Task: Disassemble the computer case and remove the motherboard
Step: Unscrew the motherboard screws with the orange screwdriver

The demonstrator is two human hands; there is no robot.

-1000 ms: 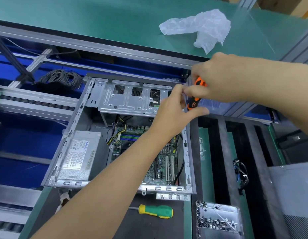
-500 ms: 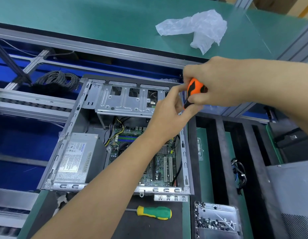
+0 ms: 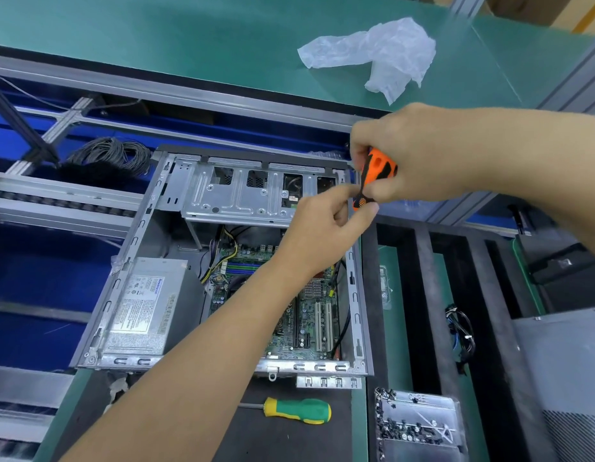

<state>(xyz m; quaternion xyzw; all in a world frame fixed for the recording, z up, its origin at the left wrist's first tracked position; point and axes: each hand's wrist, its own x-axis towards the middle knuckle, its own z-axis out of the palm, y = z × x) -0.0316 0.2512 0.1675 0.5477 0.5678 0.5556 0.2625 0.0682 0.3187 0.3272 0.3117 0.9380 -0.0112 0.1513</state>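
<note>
The green work surface (image 3: 189,35) spans the far side, with a crumpled sheet of clear plastic film (image 3: 382,51) lying on it. Nearer lies the open grey steel computer case (image 3: 129,258) on its side, the silver drive cage (image 3: 236,191) across its far end, the grey boxed power supply (image 3: 142,305) at its left, and the green motherboard (image 3: 309,315) seated on its floor. At the case's far right corner the right hand (image 3: 419,155) grips the orange-and-black screwdriver handle (image 3: 376,176) — fingers wrapped round it. The left hand (image 3: 319,225) pinches the handle's lower end between thumb and forefinger. A metal tray of small screws (image 3: 419,425) sits at the near right — a green-and-yellow screwdriver (image 3: 296,410) lies just in front of the case
</note>
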